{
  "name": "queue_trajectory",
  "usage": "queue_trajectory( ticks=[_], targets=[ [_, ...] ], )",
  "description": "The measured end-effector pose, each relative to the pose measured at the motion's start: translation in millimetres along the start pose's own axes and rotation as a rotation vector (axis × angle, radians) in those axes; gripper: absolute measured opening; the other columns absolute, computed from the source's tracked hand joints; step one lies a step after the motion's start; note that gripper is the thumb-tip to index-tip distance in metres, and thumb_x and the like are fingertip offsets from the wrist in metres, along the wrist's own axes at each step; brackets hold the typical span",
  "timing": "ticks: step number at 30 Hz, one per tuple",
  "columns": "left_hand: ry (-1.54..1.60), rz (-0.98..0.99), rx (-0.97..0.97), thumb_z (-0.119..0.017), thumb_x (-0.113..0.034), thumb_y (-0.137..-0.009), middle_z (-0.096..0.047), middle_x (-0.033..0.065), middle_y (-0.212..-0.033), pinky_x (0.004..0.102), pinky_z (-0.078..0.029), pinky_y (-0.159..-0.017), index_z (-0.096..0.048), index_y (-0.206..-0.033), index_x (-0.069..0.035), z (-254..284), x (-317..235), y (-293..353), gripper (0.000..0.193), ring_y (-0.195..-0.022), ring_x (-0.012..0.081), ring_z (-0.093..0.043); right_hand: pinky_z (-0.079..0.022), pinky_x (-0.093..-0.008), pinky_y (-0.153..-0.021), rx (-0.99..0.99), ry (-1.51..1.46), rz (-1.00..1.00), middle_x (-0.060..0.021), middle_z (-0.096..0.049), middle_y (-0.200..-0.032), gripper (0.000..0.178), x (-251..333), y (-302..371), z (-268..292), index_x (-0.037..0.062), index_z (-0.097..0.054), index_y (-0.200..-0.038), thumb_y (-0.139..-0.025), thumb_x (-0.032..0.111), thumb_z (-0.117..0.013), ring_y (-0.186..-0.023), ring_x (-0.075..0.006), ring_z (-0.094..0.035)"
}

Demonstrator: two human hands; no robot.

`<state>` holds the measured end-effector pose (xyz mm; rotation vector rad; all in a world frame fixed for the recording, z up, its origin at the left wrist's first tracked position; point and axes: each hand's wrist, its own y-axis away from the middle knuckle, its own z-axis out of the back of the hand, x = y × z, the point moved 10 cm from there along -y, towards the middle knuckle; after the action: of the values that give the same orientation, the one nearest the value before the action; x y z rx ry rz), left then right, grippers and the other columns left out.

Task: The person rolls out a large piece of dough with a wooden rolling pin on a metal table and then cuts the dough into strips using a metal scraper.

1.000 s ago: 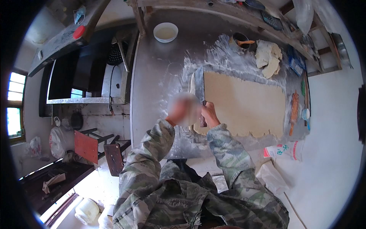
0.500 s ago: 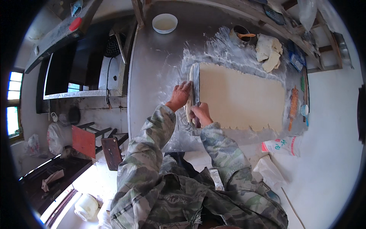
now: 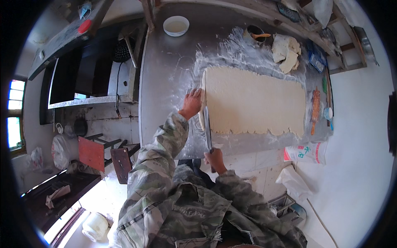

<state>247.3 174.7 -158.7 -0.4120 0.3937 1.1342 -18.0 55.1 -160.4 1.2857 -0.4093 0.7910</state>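
Observation:
A broad rectangular sheet of rolled dough lies on the floured metal table. My right hand is closed around the handle of a long knife, just past the table's near edge. The blade points away from me, its far part along the left edge of the dough. My left hand rests at that same edge, its fingers stretched out and touching a narrow dough strip beside the blade.
Behind the dough are a white bowl, a pot with a wooden-handled tool and a lump of dough. A rolling pin lies at the right. Stools stand on the left; a white sack sits beyond the table's front right.
My right hand has drawn the knife toward me, from beside the dough to the near table edge. My left hand stays at the dough's left edge.

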Motion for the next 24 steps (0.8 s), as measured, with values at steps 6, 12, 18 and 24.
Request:
queue_trajectory(
  ticks=[6, 12, 18, 24],
  targets=[
    [0.03, 0.294, 0.042, -0.06, -0.016, -0.081, -0.054, 0.015, -0.123, 0.0485, -0.049, -0.087, -0.061, -0.112, -0.001, -3.4, -15.1, -7.5, 0.034, -0.12, 0.0347, -0.051, -0.048, -0.0296, -0.046, -0.064, -0.129, -0.024, -0.0107, -0.064, -0.065, 0.013, 10.9, 35.3, 27.0, -0.0045, -0.057, -0.082, -0.084, 0.007, -0.063, -0.049, -0.0162, -0.062],
    [0.014, 0.497, -0.023, -0.061, -0.015, -0.078, -0.063, 0.0218, -0.102, 0.05, -0.054, -0.074, -0.065, -0.097, -0.002, 9.1, 44.7, 5.2, 0.024, -0.089, 0.039, -0.066, -0.05, -0.0301, -0.047, -0.089, -0.112, 0.065, -0.0116, -0.065, -0.066, 0.014, 39.4, 38.9, 53.6, -0.0053, -0.058, -0.084, -0.083, 0.007, -0.064, -0.05, -0.0166, -0.063],
    [-0.144, 0.693, -0.033, -0.063, -0.02, -0.077, -0.067, 0.0185, -0.099, 0.0489, -0.055, -0.074, -0.067, -0.098, -0.005, 66.7, 114.2, 50.5, 0.026, -0.088, 0.0383, -0.068, -0.051, -0.0309, -0.047, -0.1, -0.25, 0.116, -0.0121, -0.065, -0.067, 0.014, 31.4, 41.6, 77.6, -0.0065, -0.058, -0.084, -0.082, 0.005, -0.064, -0.05, -0.0177, -0.063],
    [-0.178, 0.591, -0.06, -0.065, -0.028, -0.081, -0.062, 0.0163, -0.103, 0.048, -0.055, -0.071, -0.066, -0.101, -0.006, 75.4, 101.0, 57.9, 0.029, -0.084, 0.0371, -0.067, -0.051, -0.0304, -0.048, -0.077, -0.213, 0.199, -0.0118, -0.065, -0.068, 0.012, 57.6, 28.6, 94.0, -0.0062, -0.059, -0.08, -0.081, 0.005, -0.065, -0.052, -0.0177, -0.063]
  ],
)
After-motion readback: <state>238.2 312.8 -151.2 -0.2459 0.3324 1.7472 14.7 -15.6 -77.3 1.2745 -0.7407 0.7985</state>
